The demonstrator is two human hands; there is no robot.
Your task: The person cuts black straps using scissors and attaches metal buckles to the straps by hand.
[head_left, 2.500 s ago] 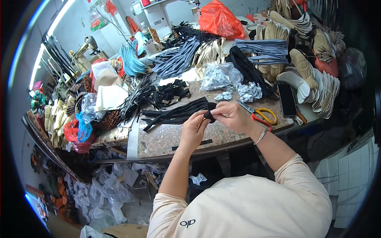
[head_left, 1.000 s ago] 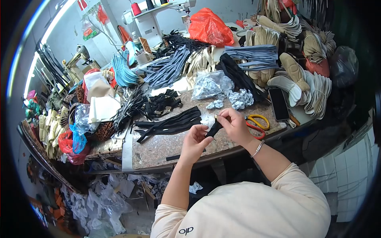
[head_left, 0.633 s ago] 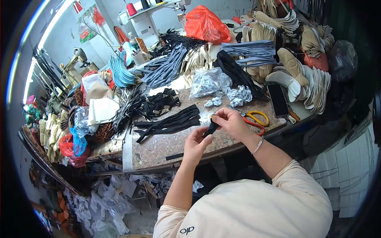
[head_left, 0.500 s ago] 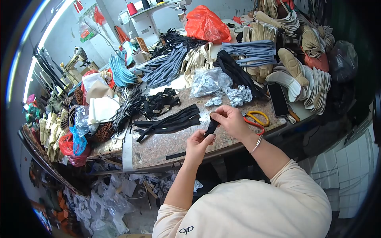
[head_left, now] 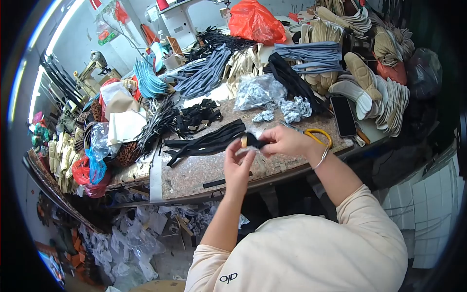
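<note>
Between my two hands, over the front part of the stone-topped table (head_left: pixel 194 182), is a short black strip (head_left: pixel 254 141) with a small gold-coloured piece at its left end. My left hand (head_left: pixel 238 158) pinches the end with the gold piece. The fingers of my right hand (head_left: pixel 279 141) are closed on the strip's other end. A bundle of black strips (head_left: pixel 209 138) lies on the table just left of my hands. One thin black strip (head_left: pixel 214 184) rests near the front edge. Scissors with yellow and red handles (head_left: pixel 323 134) lie partly hidden behind my right hand.
Crumpled silver foil pieces (head_left: pixel 296 109) and a clear plastic bag (head_left: pixel 260 91) sit behind my hands. A phone (head_left: pixel 344 117) is to the right, beside stacked pale insoles (head_left: pixel 389 104). Blue-grey strips (head_left: pixel 206 73), a red bag (head_left: pixel 256 22) and a sewing machine (head_left: pixel 180 24) stand farther back.
The black strip, earlier slanting between my hands, now lies nearly level. The gold piece has passed from my right hand's end to my left. My right hand now partly covers the scissors.
</note>
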